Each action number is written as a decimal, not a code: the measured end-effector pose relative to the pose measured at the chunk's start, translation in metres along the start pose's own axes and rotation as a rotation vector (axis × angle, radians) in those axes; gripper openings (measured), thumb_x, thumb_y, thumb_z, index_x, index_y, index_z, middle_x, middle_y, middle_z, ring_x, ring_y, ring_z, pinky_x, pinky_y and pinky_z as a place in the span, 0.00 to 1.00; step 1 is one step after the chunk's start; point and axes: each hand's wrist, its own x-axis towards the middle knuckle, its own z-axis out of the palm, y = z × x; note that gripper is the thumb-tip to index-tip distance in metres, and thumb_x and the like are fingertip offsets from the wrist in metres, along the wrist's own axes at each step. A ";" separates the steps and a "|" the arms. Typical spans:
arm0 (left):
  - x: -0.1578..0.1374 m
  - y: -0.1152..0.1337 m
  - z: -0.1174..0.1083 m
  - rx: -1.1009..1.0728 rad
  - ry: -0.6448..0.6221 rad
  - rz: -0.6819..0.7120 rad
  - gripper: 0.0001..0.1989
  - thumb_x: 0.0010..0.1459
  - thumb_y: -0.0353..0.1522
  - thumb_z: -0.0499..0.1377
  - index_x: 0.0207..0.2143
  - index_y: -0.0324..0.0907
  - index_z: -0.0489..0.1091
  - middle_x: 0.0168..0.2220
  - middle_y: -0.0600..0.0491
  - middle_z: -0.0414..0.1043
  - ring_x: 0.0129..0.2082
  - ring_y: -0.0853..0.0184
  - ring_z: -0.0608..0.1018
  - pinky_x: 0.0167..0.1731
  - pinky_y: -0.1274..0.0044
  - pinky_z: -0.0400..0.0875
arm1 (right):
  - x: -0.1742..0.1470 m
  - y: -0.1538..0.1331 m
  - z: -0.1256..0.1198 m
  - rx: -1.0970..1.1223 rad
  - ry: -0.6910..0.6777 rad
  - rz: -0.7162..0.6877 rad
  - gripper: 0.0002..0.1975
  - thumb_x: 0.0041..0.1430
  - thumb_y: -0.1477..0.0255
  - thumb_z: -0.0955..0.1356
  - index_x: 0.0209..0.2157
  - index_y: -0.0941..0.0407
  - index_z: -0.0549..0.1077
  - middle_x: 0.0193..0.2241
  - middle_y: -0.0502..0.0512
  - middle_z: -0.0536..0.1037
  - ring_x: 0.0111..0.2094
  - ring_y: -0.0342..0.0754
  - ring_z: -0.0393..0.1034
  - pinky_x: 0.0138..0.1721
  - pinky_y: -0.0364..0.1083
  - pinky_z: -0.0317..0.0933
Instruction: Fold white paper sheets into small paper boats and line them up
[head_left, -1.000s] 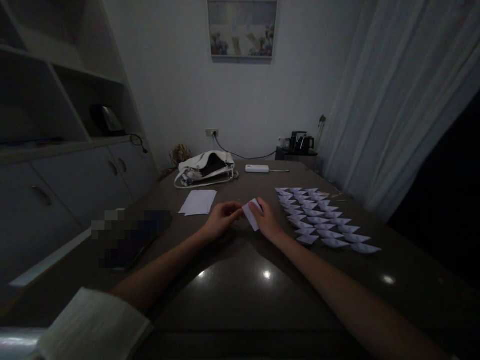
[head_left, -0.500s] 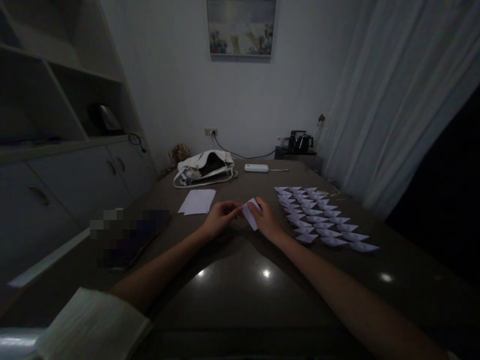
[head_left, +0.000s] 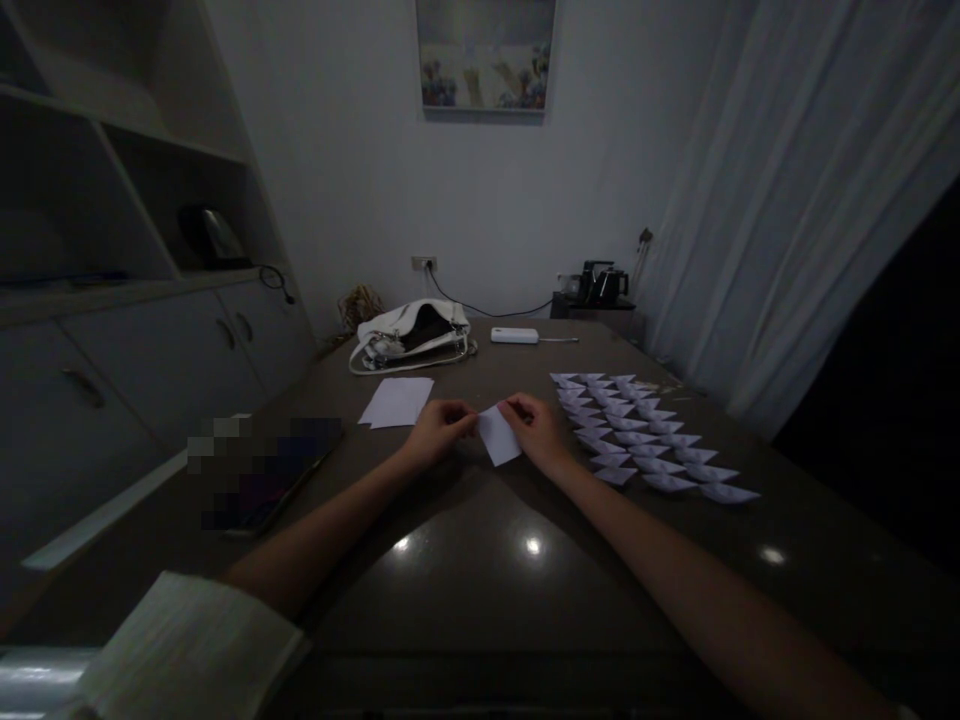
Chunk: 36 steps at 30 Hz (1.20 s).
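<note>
Between my two hands is a small white piece of folded paper (head_left: 499,437), held just above the dark table. My left hand (head_left: 441,430) pinches its left corner between thumb and fingers. The thumb and fingers of my right hand (head_left: 534,428) grip the paper's upper right edge. Rows of folded paper boats (head_left: 634,438) stand to the right of my right hand. A stack of white paper sheets (head_left: 400,402) lies flat beyond my left hand.
At the back of the table (head_left: 480,590) lie a white handbag (head_left: 412,335) and a white power strip-like device (head_left: 514,336) with a short cable. A blurred-out flat object (head_left: 277,475) rests at the left. Cabinets (head_left: 165,350) line the left wall; a curtain (head_left: 757,200) hangs at the right.
The paper has turned in my hands and now shows a wider face, its lower corner pointing down. My right hand's fingers have shifted to its top edge.
</note>
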 end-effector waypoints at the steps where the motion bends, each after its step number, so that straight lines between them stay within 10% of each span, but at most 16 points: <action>1: 0.000 0.000 0.000 -0.002 -0.004 -0.001 0.12 0.48 0.38 0.56 0.21 0.37 0.69 0.20 0.54 0.69 0.22 0.69 0.70 0.25 0.79 0.62 | 0.000 0.001 0.000 -0.002 0.006 0.005 0.15 0.54 0.61 0.64 0.26 0.59 0.70 0.23 0.53 0.72 0.26 0.45 0.65 0.27 0.42 0.57; 36: 0.008 -0.012 -0.012 0.098 0.104 -0.159 0.13 0.43 0.39 0.55 0.14 0.40 0.62 0.13 0.58 0.58 0.17 0.72 0.62 0.20 0.79 0.54 | -0.002 0.009 0.004 0.098 -0.332 0.174 0.14 0.49 0.62 0.67 0.21 0.59 0.70 0.15 0.47 0.69 0.16 0.40 0.60 0.17 0.38 0.51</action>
